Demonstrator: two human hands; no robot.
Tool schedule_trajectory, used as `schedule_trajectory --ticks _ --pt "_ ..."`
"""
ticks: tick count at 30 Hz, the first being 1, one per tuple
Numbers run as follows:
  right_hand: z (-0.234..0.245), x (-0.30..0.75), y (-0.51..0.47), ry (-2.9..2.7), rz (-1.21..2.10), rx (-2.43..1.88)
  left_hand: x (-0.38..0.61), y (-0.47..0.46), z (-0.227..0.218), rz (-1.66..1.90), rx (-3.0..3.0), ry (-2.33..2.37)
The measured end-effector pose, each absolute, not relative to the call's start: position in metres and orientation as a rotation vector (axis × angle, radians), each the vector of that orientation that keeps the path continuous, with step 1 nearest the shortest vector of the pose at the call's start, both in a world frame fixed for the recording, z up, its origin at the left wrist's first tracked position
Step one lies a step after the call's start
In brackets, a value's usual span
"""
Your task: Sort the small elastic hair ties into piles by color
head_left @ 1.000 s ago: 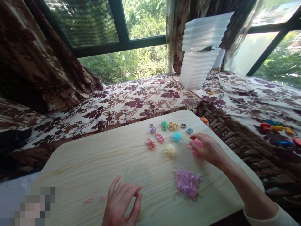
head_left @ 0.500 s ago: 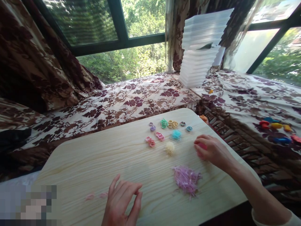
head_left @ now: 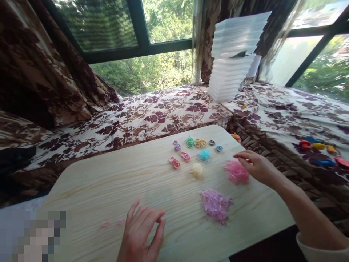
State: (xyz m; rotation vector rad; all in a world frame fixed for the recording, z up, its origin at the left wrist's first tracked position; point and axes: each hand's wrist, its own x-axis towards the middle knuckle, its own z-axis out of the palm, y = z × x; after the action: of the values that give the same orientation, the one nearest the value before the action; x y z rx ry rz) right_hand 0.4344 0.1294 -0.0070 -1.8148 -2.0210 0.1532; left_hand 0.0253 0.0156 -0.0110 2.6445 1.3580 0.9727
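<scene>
My right hand [head_left: 257, 168] rests on the light wooden table [head_left: 114, 189] with fingers loosely spread, touching the right side of a fluffy pink pompom [head_left: 236, 171] that lies free on the wood. A cream pompom [head_left: 196, 170] and a teal pompom [head_left: 204, 155] lie left of it. A heap of loose lilac strands [head_left: 216, 205] sits nearer to me. My left hand [head_left: 141, 233] lies flat and open on the near part of the table, holding nothing. Several small coloured elastic rings [head_left: 191, 147] are scattered at the far side.
A patterned maroon and cream cushioned bench [head_left: 152, 116] wraps round the table under windows. A stack of white trays [head_left: 231, 62] stands in the corner. Coloured plastic pieces [head_left: 319, 151] lie on the right bench. Two faint pink bits [head_left: 111, 223] lie near my left hand.
My right hand, which was closed over the pink pompom, has opened and slid right, leaving the pompom on the table. My left hand has hardly moved.
</scene>
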Motion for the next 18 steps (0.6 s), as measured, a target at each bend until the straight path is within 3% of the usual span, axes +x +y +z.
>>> schedule_trajectory --ticks 8,13,18 --pt "0.009 0.433 0.109 -1.953 0.023 -1.879 0.019 0.023 -0.021 0.952 2.616 1.537" --pt "0.029 0.371 0.083 -1.95 -0.104 -1.627 0.006 0.013 -0.018 1.005 2.369 1.799" --pt "0.0 0.251 0.056 -2.116 0.332 -1.128 -0.026 -0.007 -0.01 0.992 2.174 2.042"
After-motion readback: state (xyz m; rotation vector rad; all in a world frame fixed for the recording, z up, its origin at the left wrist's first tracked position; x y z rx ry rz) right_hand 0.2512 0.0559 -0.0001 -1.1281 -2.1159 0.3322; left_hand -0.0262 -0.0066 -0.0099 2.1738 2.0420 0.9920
